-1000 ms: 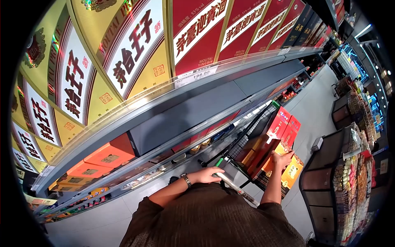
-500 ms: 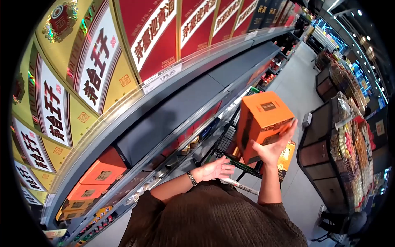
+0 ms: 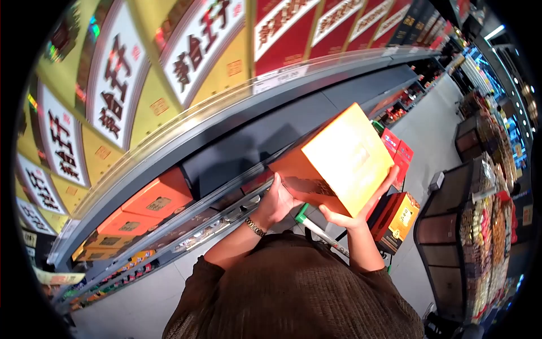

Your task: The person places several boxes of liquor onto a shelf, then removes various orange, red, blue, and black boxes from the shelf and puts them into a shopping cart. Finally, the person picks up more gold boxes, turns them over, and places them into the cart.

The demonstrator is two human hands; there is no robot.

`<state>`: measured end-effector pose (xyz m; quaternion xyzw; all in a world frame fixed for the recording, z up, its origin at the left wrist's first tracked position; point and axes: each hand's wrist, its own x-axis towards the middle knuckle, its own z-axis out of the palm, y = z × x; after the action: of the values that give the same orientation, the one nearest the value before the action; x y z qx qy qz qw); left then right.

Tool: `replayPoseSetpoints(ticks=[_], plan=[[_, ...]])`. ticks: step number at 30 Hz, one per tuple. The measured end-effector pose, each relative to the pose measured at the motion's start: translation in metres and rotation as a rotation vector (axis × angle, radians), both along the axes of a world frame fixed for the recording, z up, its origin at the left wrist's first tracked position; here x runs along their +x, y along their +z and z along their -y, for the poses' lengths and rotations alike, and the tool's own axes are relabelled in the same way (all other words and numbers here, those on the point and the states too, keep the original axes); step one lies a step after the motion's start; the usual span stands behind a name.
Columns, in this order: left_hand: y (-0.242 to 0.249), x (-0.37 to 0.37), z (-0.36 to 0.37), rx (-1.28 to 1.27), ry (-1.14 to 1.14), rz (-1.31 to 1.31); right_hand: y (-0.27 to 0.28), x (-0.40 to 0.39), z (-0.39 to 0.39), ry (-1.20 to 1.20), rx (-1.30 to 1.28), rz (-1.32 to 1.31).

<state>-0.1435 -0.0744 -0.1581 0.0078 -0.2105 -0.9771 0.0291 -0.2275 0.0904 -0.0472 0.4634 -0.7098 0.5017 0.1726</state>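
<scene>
Behind orange box (image 3: 339, 158), half-hidden cart handle (image 3: 316, 229).

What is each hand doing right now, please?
Left hand: holding the orange box.
Right hand: holding the same box from beneath.

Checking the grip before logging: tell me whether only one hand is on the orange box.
No: the left hand and the right hand both grip the orange box.

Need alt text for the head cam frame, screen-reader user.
A person holds an orange box in both hands, left hand at its near end, right hand underneath, beside a store shelf with matching orange boxes. Below sits a shopping cart holding red boxes.
</scene>
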Motion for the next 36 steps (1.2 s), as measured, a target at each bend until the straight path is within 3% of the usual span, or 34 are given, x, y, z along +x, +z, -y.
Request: replayPoseSetpoints(ticks=[5, 8, 11, 16, 19, 21, 25, 31, 36], plan=[[-0.011, 0.017, 0.061, -0.124, 0.208, -0.076, -0.083, -0.012, 0.021, 0.256, -0.269, 0.137], [-0.035, 0.025, 0.093, -0.115, 0.374, 0.051, -0.084, -0.005, 0.052, 0.249, -0.283, 0.116], [-0.024, 0.038, 0.111, -0.219, 0.523, 0.261, -0.089, 0.001, 0.077, 0.27, -0.249, 0.108], [-0.05, 0.042, 0.149, -0.247, 0.671, 0.346, -0.104, 0.015, 0.117, 0.339, -0.296, 0.279], [-0.057, 0.044, 0.165, -0.352, 0.7, 0.514, -0.094, 0.019, 0.131, 0.149, -0.182, 0.284], [-0.061, 0.048, 0.174, -0.486, 0.672, 0.574, -0.075, 0.022, 0.14, -0.029, -0.054, 0.155], [-0.043, 0.053, 0.173, -0.529, 0.697, 0.677, -0.053, 0.008, 0.163, 0.029, -0.027, 0.184], [-0.024, 0.05, 0.164, -0.494, 0.76, 0.628, -0.03, -0.015, 0.193, 0.076, 0.167, -0.021], [-0.051, 0.058, 0.168, -0.444, 0.654, 0.538, -0.012, 0.0, 0.207, 0.207, 0.309, -0.074]])
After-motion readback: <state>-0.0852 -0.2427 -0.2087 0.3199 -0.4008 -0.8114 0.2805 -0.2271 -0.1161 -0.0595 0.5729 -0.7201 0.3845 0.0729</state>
